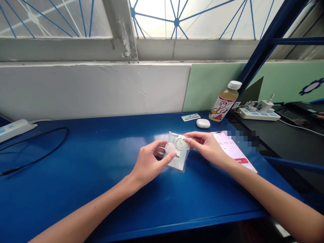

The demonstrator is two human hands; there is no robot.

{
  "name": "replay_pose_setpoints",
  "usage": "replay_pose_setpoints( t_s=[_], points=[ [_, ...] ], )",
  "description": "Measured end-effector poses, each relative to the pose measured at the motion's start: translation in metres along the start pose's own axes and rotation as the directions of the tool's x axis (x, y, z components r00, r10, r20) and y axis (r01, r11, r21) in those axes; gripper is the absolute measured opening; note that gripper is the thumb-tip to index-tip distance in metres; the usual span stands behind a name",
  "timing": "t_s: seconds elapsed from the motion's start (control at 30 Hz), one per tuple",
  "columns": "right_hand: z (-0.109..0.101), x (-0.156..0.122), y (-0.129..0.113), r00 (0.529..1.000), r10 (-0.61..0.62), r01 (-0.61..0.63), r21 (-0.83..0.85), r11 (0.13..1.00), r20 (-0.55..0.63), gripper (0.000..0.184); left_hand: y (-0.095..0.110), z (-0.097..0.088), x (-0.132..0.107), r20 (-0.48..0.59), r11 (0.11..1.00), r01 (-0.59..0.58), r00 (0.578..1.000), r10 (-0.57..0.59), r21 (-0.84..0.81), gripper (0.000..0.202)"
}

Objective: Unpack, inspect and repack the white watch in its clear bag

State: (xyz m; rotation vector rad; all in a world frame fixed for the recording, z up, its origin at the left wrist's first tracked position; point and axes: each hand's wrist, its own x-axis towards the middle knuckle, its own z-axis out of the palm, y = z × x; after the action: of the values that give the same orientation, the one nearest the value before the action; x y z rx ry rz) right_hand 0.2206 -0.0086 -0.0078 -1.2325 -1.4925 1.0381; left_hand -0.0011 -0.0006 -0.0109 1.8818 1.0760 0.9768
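Note:
A small clear plastic bag (180, 165) is held up between both hands above the blue table. Inside it shows a white watch (180, 143) with a round dial, along with something flat and white. A pale round disc (169, 147) sits by the bag's left side, near a thin beaded chain; whether it lies inside the bag I cannot tell. My left hand (149, 160) grips the bag's left edge, thumb in front and fingers behind. At the upper right corner, my right hand (205, 145) pinches the bag between thumb and fingers.
Behind my right hand are a white earbud case (203, 123), a small card (190, 117) and a drink bottle (224, 103). A phone (235, 152) lies under my right forearm. Black cable (57, 147) curls at left beside a power strip (16, 130); another power strip (260, 114) sits at right.

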Motion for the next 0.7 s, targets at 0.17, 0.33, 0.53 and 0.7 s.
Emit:
replay_pose_setpoints(
  t_s=[0.17, 0.33, 0.53, 0.7],
  points=[
    [0.003, 0.001, 0.009, 1.0, -0.016, 0.016, -0.011, 1.0, 0.016, 0.032, -0.006, 0.001, -0.002, -0.041, 0.964, -0.085, 0.994, 0.098, 0.25, 0.035],
    [0.005, 0.001, 0.015, 0.997, -0.077, 0.076, -0.158, 0.985, -0.001, 0.026, -0.013, 0.0, 0.0, -0.028, 0.933, -0.133, 0.988, 0.151, 0.334, 0.03],
    [0.001, -0.003, 0.016, 0.965, -0.26, 0.239, -0.443, 0.864, 0.012, 0.021, -0.013, -0.005, 0.006, -0.082, 0.938, -0.133, 0.982, 0.168, 0.319, 0.027],
    [-0.006, -0.001, 0.02, 0.952, -0.272, 0.3, -0.618, 0.727, 0.142, 0.024, -0.02, -0.012, 0.009, -0.113, 0.895, -0.195, 0.959, 0.259, 0.402, 0.022]
  ],
)
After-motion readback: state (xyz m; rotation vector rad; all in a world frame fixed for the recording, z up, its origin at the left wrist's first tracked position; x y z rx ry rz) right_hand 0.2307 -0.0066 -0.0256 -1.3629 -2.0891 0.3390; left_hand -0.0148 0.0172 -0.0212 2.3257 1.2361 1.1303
